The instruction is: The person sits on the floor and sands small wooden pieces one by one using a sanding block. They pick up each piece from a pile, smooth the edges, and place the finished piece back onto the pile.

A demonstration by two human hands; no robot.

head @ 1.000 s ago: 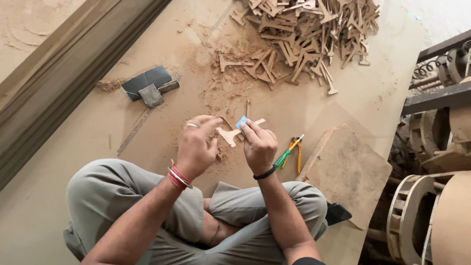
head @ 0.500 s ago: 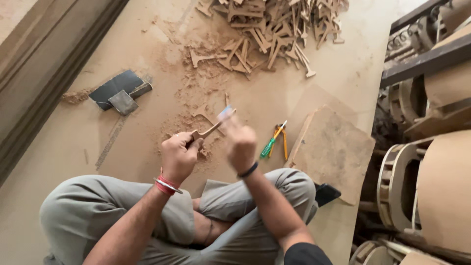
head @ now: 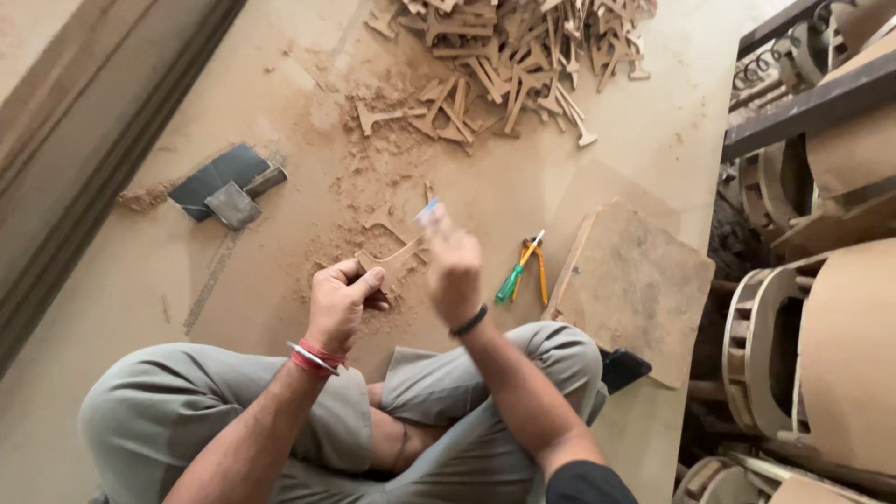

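Gripping a flat, pale wooden cutout (head: 397,261) in a closed grip, the left hand (head: 341,303) holds it above the dusty floor (head: 280,93). Just right of the cutout, the blurred right hand (head: 453,266) pinches a small bluish strip (head: 427,213). Beyond the cutout lies sawdust (head: 359,191), then a heap of similar cutouts (head: 509,47).

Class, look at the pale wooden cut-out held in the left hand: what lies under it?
Under the pale wooden cut-out, held by the left hand, loose brown sawdust spreads over the tan board floor. The hand and cut-out cover whatever lies directly below.
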